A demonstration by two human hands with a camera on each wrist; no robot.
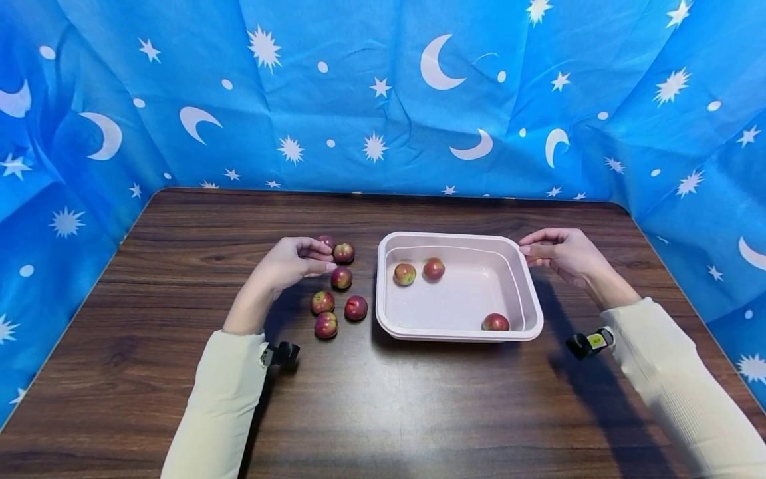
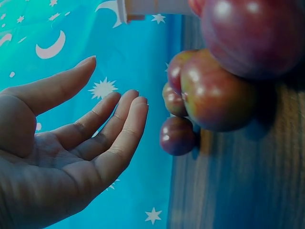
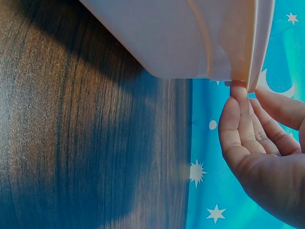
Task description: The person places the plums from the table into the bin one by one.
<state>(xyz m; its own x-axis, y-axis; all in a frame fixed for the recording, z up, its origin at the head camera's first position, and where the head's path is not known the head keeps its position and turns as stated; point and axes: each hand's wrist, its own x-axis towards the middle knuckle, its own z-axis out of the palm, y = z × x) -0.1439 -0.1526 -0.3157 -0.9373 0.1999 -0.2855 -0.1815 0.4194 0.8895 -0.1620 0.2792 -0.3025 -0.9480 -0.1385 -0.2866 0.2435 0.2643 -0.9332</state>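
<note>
Toward the far middle of the tabletop [image 1: 383, 412], the left hand [image 1: 287, 264] is hovering open-fingered beside loose plums [image 1: 342, 278], holding none, while the right hand's [image 1: 559, 253] relaxed fingertips are steadying the pink tub's [image 1: 461, 332] far right corner

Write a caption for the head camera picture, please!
Left hand open beside six plums; right hand touches pink tub.

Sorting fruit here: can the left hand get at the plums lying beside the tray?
Probably yes: the left hand hovers open right beside the loose plums on the table, with nothing between them.
</note>
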